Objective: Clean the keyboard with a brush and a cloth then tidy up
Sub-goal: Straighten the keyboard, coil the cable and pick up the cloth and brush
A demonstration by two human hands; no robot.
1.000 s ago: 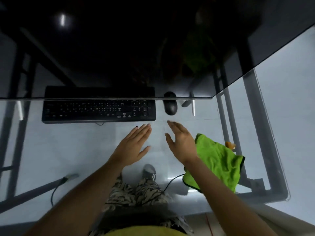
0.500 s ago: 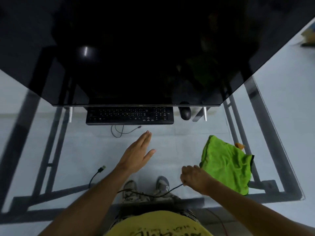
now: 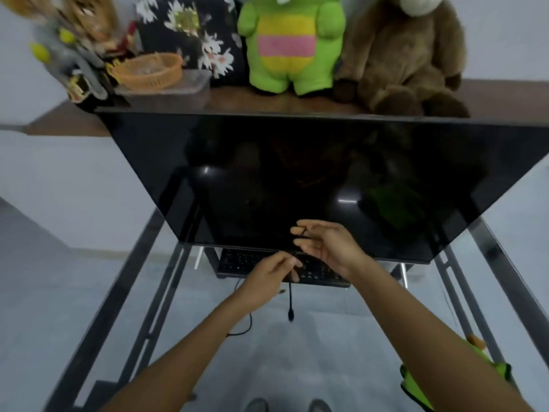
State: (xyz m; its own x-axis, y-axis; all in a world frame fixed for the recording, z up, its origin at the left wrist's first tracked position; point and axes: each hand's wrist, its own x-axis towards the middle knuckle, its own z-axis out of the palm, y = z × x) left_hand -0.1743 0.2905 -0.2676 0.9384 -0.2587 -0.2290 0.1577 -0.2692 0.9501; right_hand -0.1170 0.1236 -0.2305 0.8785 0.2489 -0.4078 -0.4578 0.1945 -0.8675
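Overhead, the work surface is a transparent glass table [image 3: 74, 292] on a dark metal frame, through which a pale grey floor and the toes of two shoes [image 3: 257, 405] are visible. A large black monitor [image 3: 297, 179], its screen dark and reflective, stands at the far side of the table and hides the rear edge of the keyboard [image 3: 237, 261]. Behind the monitor a brown shelf [image 3: 267, 102] carries a green plush toy [image 3: 292, 40], a brown plush toy [image 3: 407, 52], a floral cushion [image 3: 190, 28] and an orange basket [image 3: 148, 69]. The keyboard is black, low and flat, lying on the glass directly below the monitor; only its front rows show. A thin black cable [image 3: 290, 304] hangs below its front edge and ends in a plug. The left hand [image 3: 270, 276] hovers over the keyboard with fingers loosely curled; whether it grips the cable cannot be told. The right hand [image 3: 323, 245] is raised in front of the monitor, fingers spread and relaxed. A green cloth [image 3: 416, 388] lies at the near right, partly behind the right forearm.
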